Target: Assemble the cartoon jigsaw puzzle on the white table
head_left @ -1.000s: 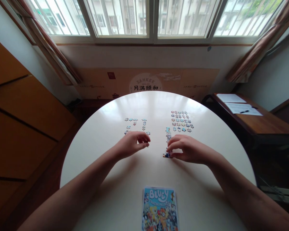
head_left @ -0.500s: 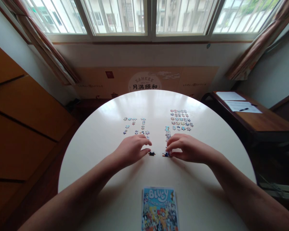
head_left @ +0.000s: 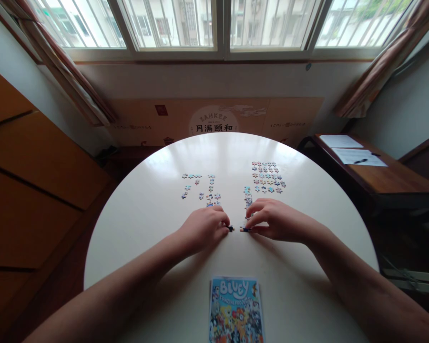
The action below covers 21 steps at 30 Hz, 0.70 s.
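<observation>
On the round white table [head_left: 153,224] my left hand [head_left: 205,227] is curled, its fingertips pinching a small dark puzzle piece [head_left: 230,229] against the tabletop. My right hand [head_left: 277,220] rests a short way to the right, fingers pressed on the near end of a joined strip of puzzle pieces [head_left: 247,200] that runs away from me. The two hands are a few centimetres apart. Loose pieces [head_left: 200,188] lie scattered beyond my left hand. A tidy grid of pieces [head_left: 268,177] lies beyond my right hand.
A puzzle box or picture card with cartoon figures [head_left: 236,309] lies at the table's near edge. A wooden side desk with papers and a pen [head_left: 357,159] stands to the right. Wooden cabinets [head_left: 32,190] line the left wall. Windows run across the back.
My left hand has come down and to the right, sliding the dark piece toward the strip end under my right hand. My right hand has barely moved.
</observation>
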Available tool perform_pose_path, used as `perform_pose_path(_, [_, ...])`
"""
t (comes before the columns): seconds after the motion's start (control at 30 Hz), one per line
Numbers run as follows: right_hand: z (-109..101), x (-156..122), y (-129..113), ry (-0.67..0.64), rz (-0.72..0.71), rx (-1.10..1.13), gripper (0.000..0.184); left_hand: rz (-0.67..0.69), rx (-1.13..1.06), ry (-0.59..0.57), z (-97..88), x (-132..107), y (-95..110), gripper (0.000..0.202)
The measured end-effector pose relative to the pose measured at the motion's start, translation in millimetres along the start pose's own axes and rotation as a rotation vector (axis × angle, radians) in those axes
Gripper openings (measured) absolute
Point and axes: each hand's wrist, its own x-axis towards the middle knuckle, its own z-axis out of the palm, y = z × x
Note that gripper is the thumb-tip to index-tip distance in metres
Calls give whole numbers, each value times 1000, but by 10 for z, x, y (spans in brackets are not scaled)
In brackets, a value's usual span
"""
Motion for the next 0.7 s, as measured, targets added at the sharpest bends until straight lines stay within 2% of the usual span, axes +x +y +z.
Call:
perform_pose_path(0.23, [13,2,7,-11,-4,2,14,42,-79,93,158,70,66,13])
perform_pose_path(0.5, [16,6,4,-15,0,14,14,64,-79,114,160,55,55,12])
perform_pose_path(0.7, [-3,3,-19,-31,19,22,14,116,-87,169,187,66,24,19])
